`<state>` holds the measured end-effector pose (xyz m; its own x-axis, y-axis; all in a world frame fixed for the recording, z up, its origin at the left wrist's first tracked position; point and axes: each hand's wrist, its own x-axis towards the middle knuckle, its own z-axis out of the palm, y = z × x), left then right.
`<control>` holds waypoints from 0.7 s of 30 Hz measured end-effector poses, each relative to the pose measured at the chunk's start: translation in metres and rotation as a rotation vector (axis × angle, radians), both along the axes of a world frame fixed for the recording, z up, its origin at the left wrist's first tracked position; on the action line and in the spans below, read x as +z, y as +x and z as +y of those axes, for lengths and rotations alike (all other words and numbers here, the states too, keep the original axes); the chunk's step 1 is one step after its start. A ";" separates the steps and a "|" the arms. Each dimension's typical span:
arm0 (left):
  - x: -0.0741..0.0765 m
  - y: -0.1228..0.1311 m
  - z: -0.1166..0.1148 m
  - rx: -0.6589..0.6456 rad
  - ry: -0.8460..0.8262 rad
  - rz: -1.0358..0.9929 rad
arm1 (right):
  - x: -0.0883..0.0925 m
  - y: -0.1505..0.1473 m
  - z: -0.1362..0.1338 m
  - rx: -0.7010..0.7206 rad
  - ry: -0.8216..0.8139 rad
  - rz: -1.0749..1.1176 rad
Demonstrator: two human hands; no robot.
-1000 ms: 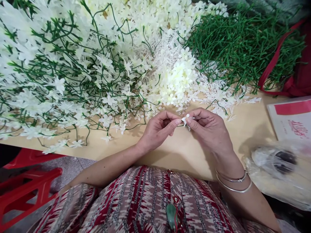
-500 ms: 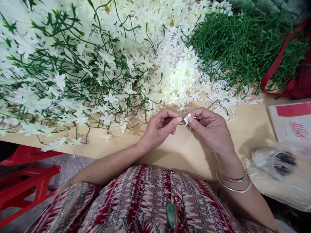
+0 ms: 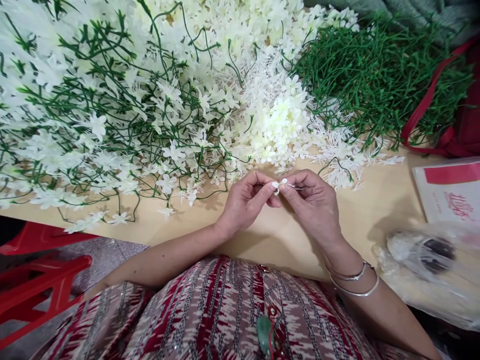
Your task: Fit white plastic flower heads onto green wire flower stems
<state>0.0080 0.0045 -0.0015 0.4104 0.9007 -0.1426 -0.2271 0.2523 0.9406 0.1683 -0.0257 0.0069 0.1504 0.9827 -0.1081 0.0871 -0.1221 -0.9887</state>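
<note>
My left hand (image 3: 245,202) and my right hand (image 3: 313,202) meet above the tan table (image 3: 378,200), fingertips pinched together on one small white artificial flower (image 3: 279,185). A thin stem runs from it under my right fingers. Just beyond my hands lies a heap of loose cream flower heads (image 3: 277,120). To the left sprawl finished sprays of white flowers on green stems (image 3: 105,125).
A pile of bare green stems (image 3: 375,75) fills the back right, beside a red bag strap (image 3: 423,105). A red and white packet (image 3: 450,192) and a clear plastic bag (image 3: 423,260) sit at the right edge. A red stool (image 3: 37,280) stands below left.
Both hands have shifted slightly left and nearer each other, still pinching the small white flower. The piles have not moved.
</note>
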 end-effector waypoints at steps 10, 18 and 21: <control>-0.005 0.000 0.002 -0.011 0.024 -0.059 | -0.005 0.005 0.004 -0.061 -0.008 0.092; -0.003 0.000 0.000 0.011 -0.014 -0.067 | -0.003 0.016 0.007 0.003 -0.072 0.110; -0.001 0.000 0.000 0.004 -0.001 -0.043 | -0.002 0.016 0.007 0.010 -0.081 0.097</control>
